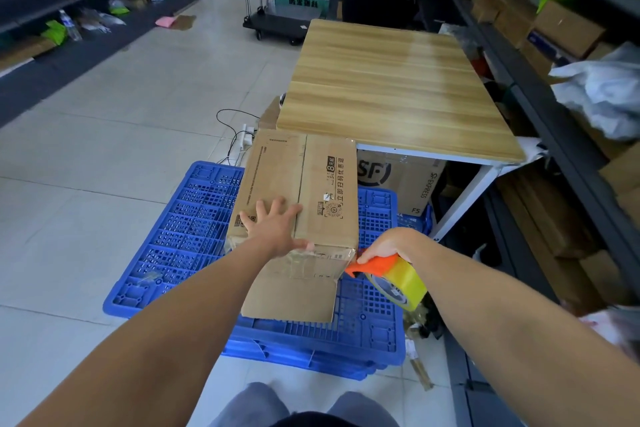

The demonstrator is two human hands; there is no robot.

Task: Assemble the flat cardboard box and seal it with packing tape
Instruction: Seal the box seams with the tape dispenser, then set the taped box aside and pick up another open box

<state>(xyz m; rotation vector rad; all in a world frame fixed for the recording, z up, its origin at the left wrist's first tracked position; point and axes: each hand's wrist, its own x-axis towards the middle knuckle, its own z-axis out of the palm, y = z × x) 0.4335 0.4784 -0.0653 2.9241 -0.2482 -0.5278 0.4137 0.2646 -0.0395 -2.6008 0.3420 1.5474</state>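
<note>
Cardboard: one box, one tape dispenser, two hands.

Brown printed cardboard box on a perforated blue plastic pallet; orange dispenser with yellow tape roll; wood-grain striped tabletop.

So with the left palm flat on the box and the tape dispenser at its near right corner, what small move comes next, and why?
Probably draw the tape dispenser in the right hand along the near edge of the cardboard box, toward the left hand. That hand pins the top, the near flap hangs open, and the clear tape there looks crumpled, so the edge seems unsealed.
</note>
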